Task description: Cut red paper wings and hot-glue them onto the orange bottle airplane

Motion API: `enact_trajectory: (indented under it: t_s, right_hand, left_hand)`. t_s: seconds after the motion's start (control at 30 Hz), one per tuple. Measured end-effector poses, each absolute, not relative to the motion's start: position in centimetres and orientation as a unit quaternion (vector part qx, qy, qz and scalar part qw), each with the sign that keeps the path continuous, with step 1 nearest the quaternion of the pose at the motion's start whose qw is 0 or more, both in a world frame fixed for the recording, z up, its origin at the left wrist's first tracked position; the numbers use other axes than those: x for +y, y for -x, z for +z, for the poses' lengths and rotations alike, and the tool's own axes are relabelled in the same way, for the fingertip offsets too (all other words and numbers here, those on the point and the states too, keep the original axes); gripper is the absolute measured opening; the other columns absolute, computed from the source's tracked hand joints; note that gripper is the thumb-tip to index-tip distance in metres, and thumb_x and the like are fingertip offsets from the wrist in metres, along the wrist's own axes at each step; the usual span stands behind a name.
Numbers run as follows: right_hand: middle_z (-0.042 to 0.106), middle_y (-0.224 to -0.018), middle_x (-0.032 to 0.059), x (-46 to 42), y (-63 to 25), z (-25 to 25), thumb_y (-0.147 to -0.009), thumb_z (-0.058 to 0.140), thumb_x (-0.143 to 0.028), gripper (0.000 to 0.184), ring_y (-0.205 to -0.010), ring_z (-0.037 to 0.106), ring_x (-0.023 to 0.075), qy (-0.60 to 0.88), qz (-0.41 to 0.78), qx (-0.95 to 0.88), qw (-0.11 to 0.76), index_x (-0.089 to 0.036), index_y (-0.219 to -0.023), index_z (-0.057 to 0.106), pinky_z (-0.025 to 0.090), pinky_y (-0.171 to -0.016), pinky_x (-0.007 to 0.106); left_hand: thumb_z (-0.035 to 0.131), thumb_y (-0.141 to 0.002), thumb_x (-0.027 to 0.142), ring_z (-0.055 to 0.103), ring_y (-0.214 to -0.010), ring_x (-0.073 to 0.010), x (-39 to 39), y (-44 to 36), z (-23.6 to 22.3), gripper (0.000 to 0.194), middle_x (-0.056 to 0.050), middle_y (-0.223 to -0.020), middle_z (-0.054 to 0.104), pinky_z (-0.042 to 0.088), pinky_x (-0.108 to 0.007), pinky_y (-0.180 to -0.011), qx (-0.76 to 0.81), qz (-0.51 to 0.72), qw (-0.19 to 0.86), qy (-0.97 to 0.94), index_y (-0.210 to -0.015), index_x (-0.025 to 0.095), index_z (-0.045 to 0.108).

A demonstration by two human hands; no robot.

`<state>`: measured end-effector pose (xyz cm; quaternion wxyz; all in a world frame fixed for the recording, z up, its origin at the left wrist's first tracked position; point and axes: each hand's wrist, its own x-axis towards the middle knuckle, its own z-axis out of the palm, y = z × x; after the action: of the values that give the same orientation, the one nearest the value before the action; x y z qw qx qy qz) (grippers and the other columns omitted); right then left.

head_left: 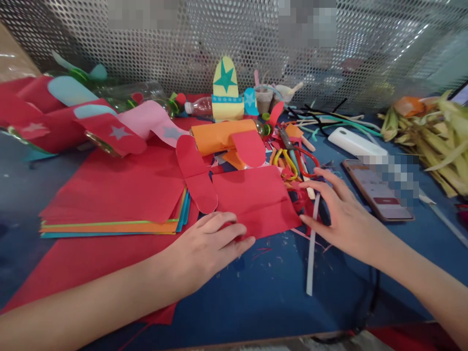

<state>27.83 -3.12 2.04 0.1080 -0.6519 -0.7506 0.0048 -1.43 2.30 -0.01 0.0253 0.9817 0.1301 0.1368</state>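
The left hand (204, 248) lies just below the middle of the frame, its fingers bent loosely over the lower edge of a red sheet (252, 195); whether they pinch the paper or merely rest on it, I cannot tell. The right hand (340, 214), right of centre, has its thumb and fingers parted, their tips near the sheet's right edge. A narrow white strip (311, 263) runs beneath that thumb toward the lower edge of the frame. The red sheet sits at the centre, with a round-ended red piece (197, 175) along its left side and an orange roll (215, 136) above it, partly covered by a red flap (250, 148). Yellow-handled scissors (295, 170) and a red handle (310, 163) lie among paper scraps just above the right fingertips. Farther right is a phone (378, 190), with a white object (356, 141) above it and dry husks (435, 131) at the upper right. Left of centre is a stack of coloured paper (120, 190); red paper shapes (69, 126) with stars fill the upper left. At upper centre stands a yellow piece bearing a green star (224, 78), before a perforated panel (164, 48).
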Motion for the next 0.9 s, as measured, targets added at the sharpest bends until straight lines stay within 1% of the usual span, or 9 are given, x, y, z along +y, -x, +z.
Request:
enact_trajectory:
  t_s: [0.07,0.13,0.2,0.3,0.4,0.57,0.7,0.8,0.9]
  right_hand:
    - [0.028,-0.147,0.0176,-3.0,-28.2,2.4,-0.087,0.055,-0.031,0.040,-0.136,0.032,0.0365,0.649,-0.009,-0.749,0.132,-0.021,-0.125,0.046,0.036,-0.104,0.058]
    - [0.031,-0.145,0.0182,-3.2,-27.8,2.8,-0.089,0.054,-0.029,0.036,-0.136,0.034,0.0328,0.632,-0.013,-0.754,0.181,-0.019,-0.122,0.047,0.036,-0.107,0.052]
    - [0.040,-0.140,0.0165,-3.7,-26.5,3.0,-0.092,0.051,-0.026,0.031,-0.132,0.040,0.0263,0.595,-0.005,-0.773,0.221,-0.018,-0.122,0.049,0.037,-0.108,0.043]
    - [0.061,-0.123,0.0076,-4.7,-24.2,2.5,-0.095,0.048,-0.022,0.028,-0.120,0.051,0.0201,0.477,-0.006,-0.853,0.209,-0.020,-0.122,0.055,0.037,-0.106,0.037]
    - [0.071,-0.110,0.0005,-5.6,-22.6,1.3,-0.099,0.042,-0.023,0.028,-0.106,0.060,0.0175,0.430,-0.039,-0.883,0.185,-0.021,-0.118,0.061,0.034,-0.107,0.038]
    - [0.073,-0.106,0.0016,-6.2,-22.8,0.7,-0.100,0.038,-0.025,0.033,-0.100,0.063,0.0183,0.456,-0.055,-0.872,0.168,-0.016,-0.110,0.068,0.031,-0.105,0.041]
    - [0.075,-0.100,0.0016,-6.3,-23.6,1.1,-0.099,0.040,-0.023,0.033,-0.095,0.065,0.0177,0.472,-0.042,-0.863,0.173,-0.015,-0.105,0.071,0.031,-0.106,0.038]
    - [0.075,-0.097,0.0013,-6.4,-24.0,1.1,-0.097,0.043,-0.020,0.030,-0.093,0.066,0.0175,0.488,-0.032,-0.850,0.197,-0.015,-0.099,0.072,0.033,-0.104,0.038]
    - [0.076,-0.095,0.0015,-6.4,-24.2,1.3,-0.094,0.046,-0.017,0.026,-0.091,0.067,0.0180,0.497,-0.029,-0.842,0.209,-0.017,-0.096,0.072,0.039,-0.100,0.040]
  left_hand:
    - [0.035,-0.096,0.012,0.048,-0.108,-0.0236,2.3,1.4,0.0,0.037,-0.006,-0.108,0.066,0.040,-0.037,-0.095,0.127,0.143,0.025,-0.981,-0.122,0.020,0.060]
    - [0.034,-0.096,0.012,0.048,-0.107,-0.0236,2.3,1.3,0.1,0.037,-0.007,-0.108,0.066,0.041,-0.037,-0.094,0.124,0.146,0.025,-0.981,-0.121,0.019,0.061]
    - [0.032,-0.097,0.012,0.049,-0.106,-0.0237,2.3,1.2,0.3,0.038,-0.007,-0.108,0.067,0.041,-0.037,-0.093,0.125,0.147,0.023,-0.981,-0.120,0.019,0.061]
    - [0.031,-0.098,0.013,0.049,-0.105,-0.0234,2.2,1.1,0.5,0.038,-0.006,-0.107,0.067,0.042,-0.036,-0.091,0.131,0.147,0.016,-0.980,-0.118,0.019,0.063]
    - [0.033,-0.098,0.014,0.049,-0.105,-0.0232,2.1,0.9,0.5,0.036,-0.006,-0.105,0.067,0.043,-0.036,-0.091,0.135,0.146,0.014,-0.980,-0.118,0.020,0.062]
    - [0.033,-0.099,0.016,0.050,-0.103,-0.0227,2.4,1.2,0.8,0.034,-0.005,-0.095,0.068,0.044,-0.035,-0.089,0.128,0.160,0.036,-0.978,-0.110,0.018,0.065]
    - [0.041,-0.094,0.017,0.051,-0.102,-0.0244,3.1,2.1,1.3,0.027,-0.005,-0.088,0.068,0.047,-0.037,-0.086,0.105,0.174,0.086,-0.975,-0.104,0.017,0.067]
    - [0.049,-0.090,0.016,0.053,-0.098,-0.0239,3.3,2.5,2.0,0.023,-0.004,-0.087,0.070,0.048,-0.037,-0.086,0.108,0.149,0.109,-0.977,-0.103,0.016,0.068]
    - [0.051,-0.088,0.015,0.057,-0.094,-0.0213,3.2,2.6,2.8,0.022,-0.002,-0.084,0.071,0.048,-0.035,-0.087,0.132,0.135,0.121,-0.975,-0.095,0.019,0.071]
